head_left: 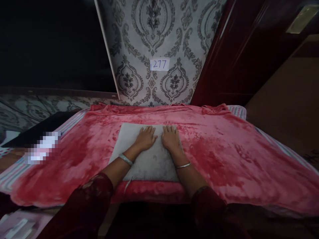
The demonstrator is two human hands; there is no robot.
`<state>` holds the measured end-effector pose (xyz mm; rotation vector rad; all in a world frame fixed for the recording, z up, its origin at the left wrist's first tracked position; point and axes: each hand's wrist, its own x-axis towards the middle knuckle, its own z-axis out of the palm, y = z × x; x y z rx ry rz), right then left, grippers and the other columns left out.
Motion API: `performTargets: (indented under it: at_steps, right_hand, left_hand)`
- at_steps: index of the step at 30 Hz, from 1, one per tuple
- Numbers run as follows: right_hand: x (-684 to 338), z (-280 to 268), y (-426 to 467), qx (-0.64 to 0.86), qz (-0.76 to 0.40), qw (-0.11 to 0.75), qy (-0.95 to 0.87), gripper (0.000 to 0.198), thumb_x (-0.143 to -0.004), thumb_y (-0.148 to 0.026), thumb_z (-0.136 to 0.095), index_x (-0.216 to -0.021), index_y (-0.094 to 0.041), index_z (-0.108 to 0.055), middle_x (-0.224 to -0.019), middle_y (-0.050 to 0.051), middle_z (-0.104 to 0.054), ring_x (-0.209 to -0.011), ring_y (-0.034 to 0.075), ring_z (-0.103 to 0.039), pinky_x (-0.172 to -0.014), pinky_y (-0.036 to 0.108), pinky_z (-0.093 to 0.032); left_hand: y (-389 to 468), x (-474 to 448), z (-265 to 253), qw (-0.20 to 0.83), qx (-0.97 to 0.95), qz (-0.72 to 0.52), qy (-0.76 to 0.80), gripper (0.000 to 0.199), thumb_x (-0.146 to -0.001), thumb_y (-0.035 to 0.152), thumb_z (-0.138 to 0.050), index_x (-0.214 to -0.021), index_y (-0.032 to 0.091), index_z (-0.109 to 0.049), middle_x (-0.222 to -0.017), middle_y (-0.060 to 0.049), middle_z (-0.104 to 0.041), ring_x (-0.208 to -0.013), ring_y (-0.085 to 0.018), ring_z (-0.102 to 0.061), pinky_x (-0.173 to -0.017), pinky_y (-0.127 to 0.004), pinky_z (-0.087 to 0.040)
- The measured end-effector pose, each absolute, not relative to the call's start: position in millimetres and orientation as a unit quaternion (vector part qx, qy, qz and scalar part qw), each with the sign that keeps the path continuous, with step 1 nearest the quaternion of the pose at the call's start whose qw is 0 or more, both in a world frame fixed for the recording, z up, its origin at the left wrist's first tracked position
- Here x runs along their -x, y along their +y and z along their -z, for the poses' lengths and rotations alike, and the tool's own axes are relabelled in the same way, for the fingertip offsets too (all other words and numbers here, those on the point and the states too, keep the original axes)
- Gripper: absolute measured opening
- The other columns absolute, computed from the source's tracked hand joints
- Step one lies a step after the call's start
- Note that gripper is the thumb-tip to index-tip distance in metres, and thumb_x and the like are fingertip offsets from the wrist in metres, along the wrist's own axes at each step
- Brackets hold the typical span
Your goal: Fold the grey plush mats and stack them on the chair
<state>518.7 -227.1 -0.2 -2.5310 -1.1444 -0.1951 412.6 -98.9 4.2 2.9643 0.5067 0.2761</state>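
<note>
A flat grey cloth (152,162), roughly square, lies on a red and pink plush blanket (219,159). My left hand (146,137) rests palm down on its upper middle, fingers stretched out toward the far edge. Beside it, my right hand (170,136) also lies flat on the cloth, near its far right corner. A narrow gap separates the two hands. Both have their fingers extended and hold nothing. From the cloth's near left edge a loose pale strand hangs over the blanket.
Behind the blanket is a patterned wall with a paper label (159,64) reading 277. A large dark screen (54,46) stands at the left, and a glossy dark red panel (231,49) at the right. Striped fabric (72,121) shows under the blanket's sides.
</note>
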Motion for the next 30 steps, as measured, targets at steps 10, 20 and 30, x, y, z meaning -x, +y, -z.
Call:
performTargets:
  at_steps: [10, 20, 30]
  right_hand:
    - [-521, 10, -231, 0.903, 0.066, 0.131, -0.403, 0.053, -0.103, -0.029, -0.031, -0.15, -0.014, -0.05, -0.158, 0.014, -0.047, -0.148, 0.032, -0.035, -0.119, 0.051, -0.024]
    - [-517, 7, -231, 0.899, 0.067, 0.158, -0.402, 0.051, -0.102, -0.027, -0.033, -0.146, -0.013, -0.054, -0.156, 0.015, -0.05, -0.147, 0.032, -0.036, -0.119, 0.053, -0.026]
    - [-531, 16, -266, 0.726, 0.01, 0.603, -0.329, 0.056, -0.093, -0.028, -0.041, -0.147, -0.017, -0.054, -0.152, 0.01, -0.055, -0.142, 0.022, -0.047, -0.123, 0.044, -0.032]
  left_hand:
    - [-74, -391, -13, 0.019, -0.971, -0.01, 0.236, 0.068, -0.103, 0.06, -0.029, -0.159, 0.022, -0.037, -0.168, -0.014, -0.029, -0.156, -0.031, -0.025, -0.126, -0.054, -0.019]
    - [-17, -335, -23, 0.038, -0.928, 0.028, 0.369, 0.064, -0.105, 0.047, -0.017, -0.163, 0.022, -0.027, -0.172, -0.008, -0.018, -0.159, -0.028, -0.016, -0.124, -0.054, -0.024]
    - [-145, -373, -42, 0.002, -0.982, -0.022, 0.189, 0.061, -0.102, 0.039, -0.036, -0.157, 0.011, -0.038, -0.169, -0.019, -0.025, -0.157, -0.031, -0.02, -0.126, -0.057, -0.02]
